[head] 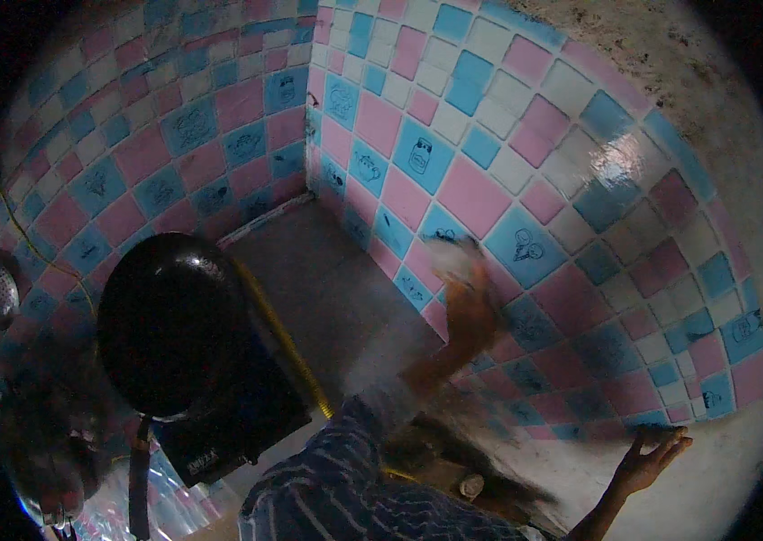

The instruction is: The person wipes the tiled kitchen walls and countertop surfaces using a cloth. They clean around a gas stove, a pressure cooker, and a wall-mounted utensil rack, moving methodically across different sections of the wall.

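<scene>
My left hand (472, 304), blurred by motion, is at the tiled wall (476, 193) with a pale, whitish cloth or pad (450, 257) in its grip. The pad lies against pink and blue tiles just above the grey counter (327, 270); its exact kind is too blurred to tell. A dark striped sleeve (327, 460) covers that arm's upper part. At the lower right, my right hand (652, 463) has its fingers apart at the bottom edge of the tiles. Nothing shows in it, and its fingertips appear to touch the wall there.
A black pan (172, 324) with a long handle (140, 480) rests on a black stove (246, 433). A yellow hose or strip (286, 338) runs beside it. Dark vessels (50, 433) and a perforated metal utensil (6, 287) are at left. A small round object (471, 485) sits below the counter.
</scene>
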A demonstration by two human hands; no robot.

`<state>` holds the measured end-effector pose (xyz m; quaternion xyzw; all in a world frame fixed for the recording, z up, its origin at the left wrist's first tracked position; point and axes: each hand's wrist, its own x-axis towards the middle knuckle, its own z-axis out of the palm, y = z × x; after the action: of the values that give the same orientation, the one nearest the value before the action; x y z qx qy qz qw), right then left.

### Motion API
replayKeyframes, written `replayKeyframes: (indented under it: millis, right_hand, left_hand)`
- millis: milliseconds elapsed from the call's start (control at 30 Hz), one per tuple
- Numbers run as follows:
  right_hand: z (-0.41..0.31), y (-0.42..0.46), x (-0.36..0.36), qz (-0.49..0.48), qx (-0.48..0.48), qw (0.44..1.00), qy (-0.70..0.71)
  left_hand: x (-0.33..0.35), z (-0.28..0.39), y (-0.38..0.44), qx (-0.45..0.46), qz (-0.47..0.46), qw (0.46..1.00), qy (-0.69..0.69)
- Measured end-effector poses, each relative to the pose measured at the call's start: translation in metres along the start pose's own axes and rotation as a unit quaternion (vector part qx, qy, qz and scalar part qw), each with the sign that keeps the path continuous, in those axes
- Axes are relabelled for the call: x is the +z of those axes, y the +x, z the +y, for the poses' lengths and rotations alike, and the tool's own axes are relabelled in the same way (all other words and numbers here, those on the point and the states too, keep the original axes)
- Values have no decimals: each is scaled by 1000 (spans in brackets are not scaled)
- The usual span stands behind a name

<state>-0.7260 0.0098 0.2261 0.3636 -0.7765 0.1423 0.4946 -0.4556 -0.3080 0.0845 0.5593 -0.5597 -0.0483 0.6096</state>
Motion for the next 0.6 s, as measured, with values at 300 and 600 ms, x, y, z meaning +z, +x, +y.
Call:
replayKeyframes:
  millis: [300, 600]
  right_hand:
    - [-12, 10, -6, 17, -32, 996, 78]
    - [0, 3, -4, 5, -26, 1000, 6]
  left_hand:
    - [-16, -158, 194, -120, 225, 967, 25]
    - [2, -31, -17, -193, 59, 901, -384]
